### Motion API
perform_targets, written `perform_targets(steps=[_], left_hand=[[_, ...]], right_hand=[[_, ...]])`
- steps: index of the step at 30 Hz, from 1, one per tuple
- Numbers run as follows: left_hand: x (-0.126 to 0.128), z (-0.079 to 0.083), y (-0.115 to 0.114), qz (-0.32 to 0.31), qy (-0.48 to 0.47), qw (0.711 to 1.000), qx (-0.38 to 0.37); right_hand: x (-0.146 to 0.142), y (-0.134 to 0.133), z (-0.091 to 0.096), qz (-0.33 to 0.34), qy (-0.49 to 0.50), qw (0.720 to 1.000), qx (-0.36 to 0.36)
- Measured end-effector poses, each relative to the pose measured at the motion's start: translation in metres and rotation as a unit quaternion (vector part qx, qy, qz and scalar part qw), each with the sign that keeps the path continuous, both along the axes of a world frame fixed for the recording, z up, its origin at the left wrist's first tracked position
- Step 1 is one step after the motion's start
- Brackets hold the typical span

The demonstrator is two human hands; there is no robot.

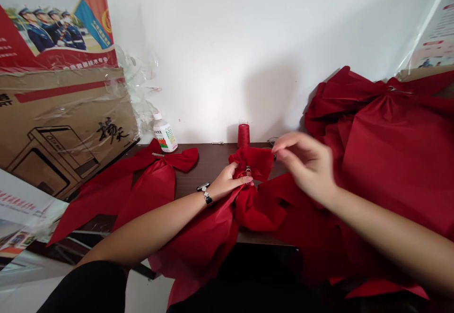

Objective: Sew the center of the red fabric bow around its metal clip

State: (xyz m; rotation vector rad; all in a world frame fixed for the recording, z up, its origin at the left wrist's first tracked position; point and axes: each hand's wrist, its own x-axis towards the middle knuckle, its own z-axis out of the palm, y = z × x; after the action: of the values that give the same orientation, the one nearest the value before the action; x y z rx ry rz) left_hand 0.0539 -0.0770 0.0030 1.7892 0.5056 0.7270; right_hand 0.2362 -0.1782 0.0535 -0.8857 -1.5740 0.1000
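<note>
My left hand (230,180) grips a red fabric bow (260,211) at its gathered middle, with the thumb lying beside a small metal safety pin or clip (248,171) there. The bow's tails hang down toward my lap. To the right of the bow my right hand (309,164) is raised, thumb and forefinger pinched together; whatever they hold is too fine to see. Behind the bow stands a spool of red thread (243,135) with several needles stuck in its top.
Another red bow (156,180) lies on the left of the dark table (189,183). A white bottle (165,133) stands by a cardboard box (64,128). At right is a large pile of red bows (397,147). A safety pin (217,143) lies along the wall.
</note>
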Motion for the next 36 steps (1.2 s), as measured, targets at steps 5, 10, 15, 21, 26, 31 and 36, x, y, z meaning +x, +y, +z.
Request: perform_targets(steps=[5,10,15,21,26,31,36], left_hand=[[0.001,-0.007,0.005,-0.001,-0.029,0.999,-0.029],[0.002,-0.010,0.007,-0.014,-0.050,0.997,-0.052],[0.001,-0.010,0.007,-0.019,-0.043,0.998,-0.048],[0.000,-0.011,0.009,-0.009,-0.014,1.000,-0.013],[0.000,-0.012,0.010,-0.001,-0.004,1.000,0.019],[0.000,-0.011,0.008,0.003,0.008,0.999,0.033],[0.000,-0.011,0.008,0.002,0.010,0.999,0.032]], right_hand=[[0.000,0.029,-0.044,-0.013,0.014,0.991,-0.132],[-0.005,0.033,-0.054,0.035,0.097,0.972,-0.209],[-0.006,0.034,-0.053,0.098,0.148,0.948,-0.265],[-0.008,0.032,-0.053,0.110,0.155,0.945,-0.268],[-0.008,0.032,-0.053,0.111,0.167,0.943,-0.264],[-0.007,0.032,-0.051,0.112,0.164,0.947,-0.253],[-0.008,0.033,-0.055,0.132,0.208,0.926,-0.285]])
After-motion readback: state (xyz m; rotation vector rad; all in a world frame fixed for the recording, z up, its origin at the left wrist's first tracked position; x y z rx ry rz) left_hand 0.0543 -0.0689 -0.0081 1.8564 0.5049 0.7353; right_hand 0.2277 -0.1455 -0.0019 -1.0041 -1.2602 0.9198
